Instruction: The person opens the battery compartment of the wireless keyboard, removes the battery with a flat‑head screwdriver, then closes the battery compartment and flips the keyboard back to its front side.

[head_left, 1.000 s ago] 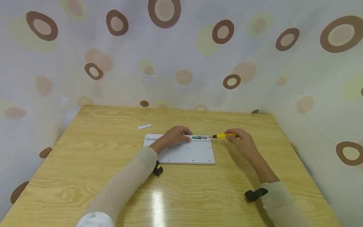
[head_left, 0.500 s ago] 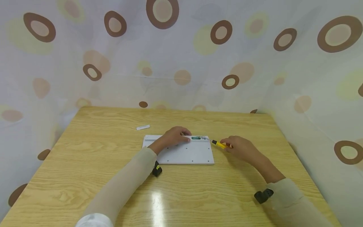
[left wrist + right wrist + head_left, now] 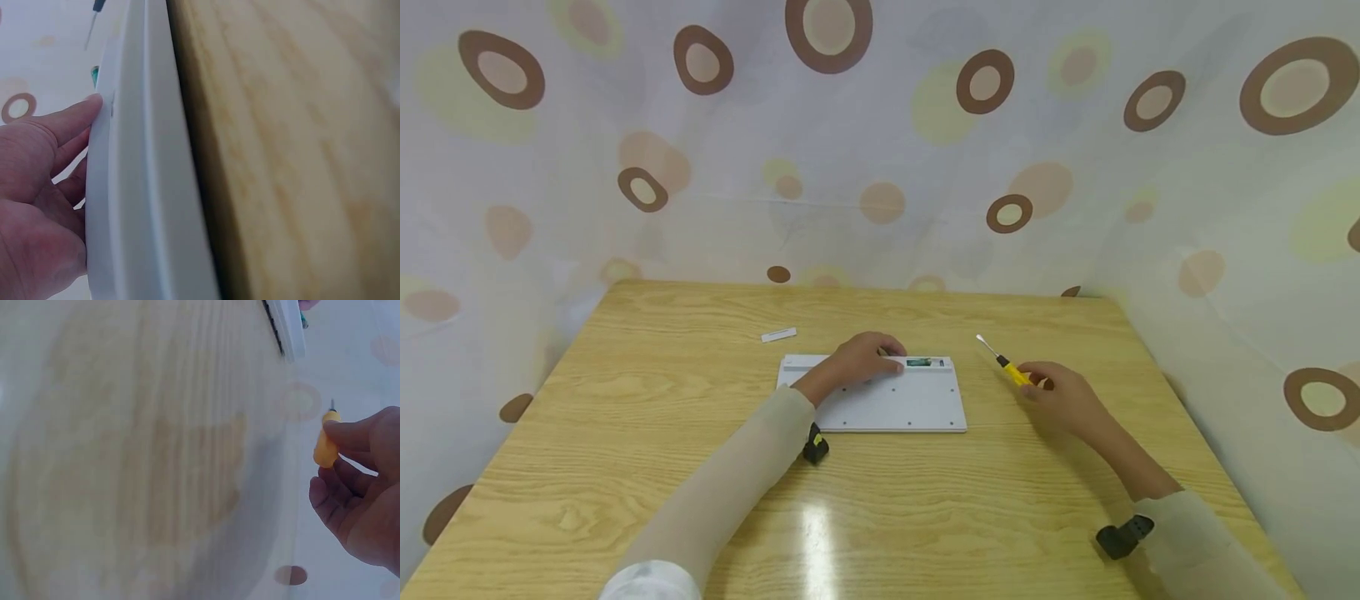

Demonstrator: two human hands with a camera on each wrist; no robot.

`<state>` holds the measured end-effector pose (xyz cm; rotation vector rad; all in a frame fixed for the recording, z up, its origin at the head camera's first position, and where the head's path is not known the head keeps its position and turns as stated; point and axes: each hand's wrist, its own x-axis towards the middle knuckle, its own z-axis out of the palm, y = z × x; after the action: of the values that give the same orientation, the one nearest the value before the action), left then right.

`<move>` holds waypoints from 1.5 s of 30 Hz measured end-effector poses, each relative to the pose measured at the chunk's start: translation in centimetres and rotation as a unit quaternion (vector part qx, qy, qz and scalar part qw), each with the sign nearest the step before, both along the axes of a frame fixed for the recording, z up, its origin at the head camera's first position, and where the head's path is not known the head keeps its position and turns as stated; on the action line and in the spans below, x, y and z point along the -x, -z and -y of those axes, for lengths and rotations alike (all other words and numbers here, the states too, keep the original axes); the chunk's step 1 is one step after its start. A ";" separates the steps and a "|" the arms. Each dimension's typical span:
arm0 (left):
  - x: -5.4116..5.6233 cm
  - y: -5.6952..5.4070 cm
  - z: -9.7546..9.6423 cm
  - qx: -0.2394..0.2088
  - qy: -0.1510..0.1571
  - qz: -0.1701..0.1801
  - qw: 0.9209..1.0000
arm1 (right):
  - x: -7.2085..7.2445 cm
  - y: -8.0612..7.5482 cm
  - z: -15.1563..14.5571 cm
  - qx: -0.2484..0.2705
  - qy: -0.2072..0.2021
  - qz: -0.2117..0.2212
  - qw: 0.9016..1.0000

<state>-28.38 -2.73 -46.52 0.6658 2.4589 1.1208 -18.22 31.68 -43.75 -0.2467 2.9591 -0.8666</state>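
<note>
A white keyboard (image 3: 925, 408) lies face-down on the table, several screws dotting its underside. Along its far edge runs a raised bar with an uncovered battery slot, where a green battery (image 3: 917, 362) shows. My left hand (image 3: 859, 358) grips this bar, thumb on the near side and fingers behind it; the left wrist view shows the thumb (image 3: 78, 115) at the keyboard's edge. Right of the keyboard, my right hand (image 3: 1063, 400) pinches the yellow handle of a screwdriver (image 3: 1015, 373) between thumb and fingers. Its metal tip points up and left, apart from the slot.
A small white strip (image 3: 778, 335), like a battery cover, lies on the wooden table (image 3: 700, 333) behind the keyboard's left end. A patterned curtain (image 3: 880, 125) stands along the table's back and sides. Each sleeve carries a black wrist camera.
The screwdriver's tip was at the battery slot; my right hand has drawn it back to the right and swung the tip upward. My left hand stays in place on the keyboard.
</note>
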 end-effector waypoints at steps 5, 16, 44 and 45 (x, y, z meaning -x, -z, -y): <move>-0.2 -0.3 0.0 0.001 0.000 0.001 1.000 | -0.6 0.9 -1.5 0.024 0.052 0.006 0.998; -0.2 -0.2 0.0 0.002 0.002 -0.001 1.000 | -1.8 2.3 -3.8 0.024 0.096 0.000 0.995; 0.0 0.1 0.0 0.000 -0.007 0.000 1.000 | -2.5 2.1 -4.1 -0.002 0.107 -0.022 0.994; -0.1 0.1 0.0 0.000 -0.007 0.000 1.000 | -2.5 2.1 -4.1 0.003 0.108 -0.025 0.994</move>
<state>-28.32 -2.70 -46.64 0.6495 2.4675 1.1260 -15.75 35.83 -45.84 0.0554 3.0717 -0.9021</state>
